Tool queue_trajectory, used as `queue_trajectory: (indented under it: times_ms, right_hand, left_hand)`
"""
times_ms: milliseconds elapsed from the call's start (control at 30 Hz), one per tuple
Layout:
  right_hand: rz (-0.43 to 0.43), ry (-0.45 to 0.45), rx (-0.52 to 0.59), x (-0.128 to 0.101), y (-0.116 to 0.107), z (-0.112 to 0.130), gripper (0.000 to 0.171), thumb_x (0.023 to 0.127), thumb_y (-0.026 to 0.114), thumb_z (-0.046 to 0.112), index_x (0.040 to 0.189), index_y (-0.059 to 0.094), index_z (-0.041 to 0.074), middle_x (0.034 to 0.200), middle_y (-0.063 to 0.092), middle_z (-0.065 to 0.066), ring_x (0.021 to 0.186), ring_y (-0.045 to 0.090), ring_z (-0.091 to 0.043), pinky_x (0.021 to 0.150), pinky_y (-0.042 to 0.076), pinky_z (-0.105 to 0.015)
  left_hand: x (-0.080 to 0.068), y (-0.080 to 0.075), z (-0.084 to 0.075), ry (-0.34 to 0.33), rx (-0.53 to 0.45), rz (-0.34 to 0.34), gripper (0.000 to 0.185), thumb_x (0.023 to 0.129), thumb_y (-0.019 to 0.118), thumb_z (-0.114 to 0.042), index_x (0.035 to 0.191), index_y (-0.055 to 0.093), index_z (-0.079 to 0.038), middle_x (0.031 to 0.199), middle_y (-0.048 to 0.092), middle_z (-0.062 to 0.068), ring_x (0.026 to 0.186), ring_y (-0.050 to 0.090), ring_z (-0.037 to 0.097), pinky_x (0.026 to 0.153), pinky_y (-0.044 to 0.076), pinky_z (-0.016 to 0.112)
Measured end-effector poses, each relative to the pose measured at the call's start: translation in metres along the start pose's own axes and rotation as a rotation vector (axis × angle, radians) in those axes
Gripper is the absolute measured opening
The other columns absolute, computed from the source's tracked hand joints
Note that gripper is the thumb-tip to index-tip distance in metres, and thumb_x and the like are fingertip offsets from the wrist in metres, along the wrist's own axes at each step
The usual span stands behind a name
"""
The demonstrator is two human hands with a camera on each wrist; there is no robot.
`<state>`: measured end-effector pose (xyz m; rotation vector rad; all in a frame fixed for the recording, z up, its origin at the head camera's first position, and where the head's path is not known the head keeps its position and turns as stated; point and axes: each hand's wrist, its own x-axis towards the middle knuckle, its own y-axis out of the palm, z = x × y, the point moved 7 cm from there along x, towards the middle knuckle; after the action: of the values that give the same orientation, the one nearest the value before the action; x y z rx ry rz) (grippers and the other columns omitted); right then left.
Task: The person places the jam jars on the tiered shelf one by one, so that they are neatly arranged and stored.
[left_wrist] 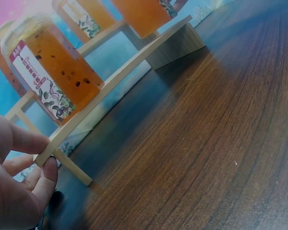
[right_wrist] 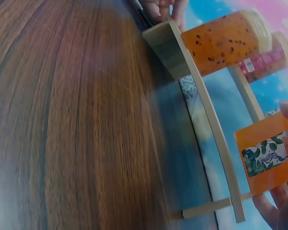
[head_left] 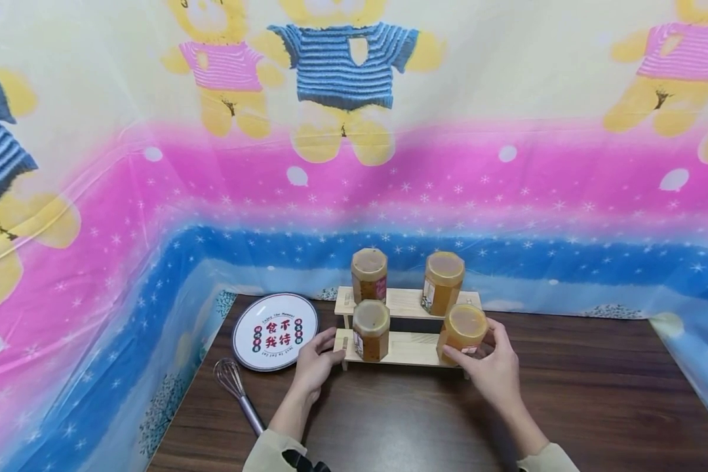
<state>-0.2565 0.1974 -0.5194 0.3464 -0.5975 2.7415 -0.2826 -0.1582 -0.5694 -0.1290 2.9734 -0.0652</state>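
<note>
A two-step wooden shelf (head_left: pixel 407 349) stands on the dark table. Two amber jars (head_left: pixel 369 274) (head_left: pixel 443 282) sit on its upper step. A third jar (head_left: pixel 371 330) (left_wrist: pixel 53 76) (right_wrist: pixel 225 40) sits at the left of the lower step. My right hand (head_left: pixel 478 351) grips a fourth jar (head_left: pixel 463 331) (right_wrist: pixel 268 153) at the lower step's right end; whether it rests on the step I cannot tell. My left hand (head_left: pixel 329 351) (left_wrist: pixel 36 163) pinches the left end of the lower step (left_wrist: pixel 120 79), thumb above and a fingertip (left_wrist: pixel 49 171) below.
A white round plate (head_left: pixel 275 331) with printed characters lies left of the shelf. In front of the plate lies a metal whisk (head_left: pixel 236 387). A bear-printed plastic sheet (head_left: pixel 354 164) walls the table behind and at both sides. Bare wood (head_left: pixel 425 426) stretches in front of the shelf.
</note>
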Motion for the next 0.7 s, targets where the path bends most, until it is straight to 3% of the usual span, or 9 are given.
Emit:
queue_trajectory:
  times_ms: [100, 300, 700]
  right_hand:
    - [0.015, 0.0, 0.009, 0.0, 0.006, 0.003, 0.089, 0.07, 0.099, 0.034, 0.143, 0.051, 0.016, 0.124, 0.064, -0.005, 0.113, 0.061, -0.021, 0.093, 0.058, -0.046]
    - [0.041, -0.003, 0.025, -0.001, 0.016, 0.007, 0.089, 0.07, 0.098, 0.033, 0.144, 0.051, 0.018, 0.126, 0.064, -0.003, 0.114, 0.063, -0.019, 0.093, 0.058, -0.041]
    - [0.06, -0.01, 0.061, -0.002, 0.03, 0.01, 0.088, 0.069, 0.099, 0.034, 0.142, 0.052, 0.019, 0.123, 0.065, -0.004, 0.111, 0.063, -0.02, 0.092, 0.058, -0.047]
  left_hand:
    - [0.0, 0.0, -0.001, -0.011, 0.007, 0.002, 0.062, 0.09, 0.067, 0.006, 0.149, 0.048, 0.007, 0.142, 0.055, 0.031, 0.133, 0.051, 0.043, 0.103, 0.052, 0.046]
    - [0.0, 0.001, -0.001, -0.01, 0.0, 0.009, 0.062, 0.091, 0.067, 0.004, 0.15, 0.048, 0.007, 0.143, 0.055, 0.031, 0.131, 0.053, 0.042, 0.102, 0.053, 0.045]
    - [-0.001, -0.001, 0.0, 0.012, 0.0, 0.005, 0.061, 0.089, 0.07, 0.003, 0.148, 0.052, 0.005, 0.14, 0.058, 0.028, 0.127, 0.057, 0.037, 0.099, 0.055, 0.039]
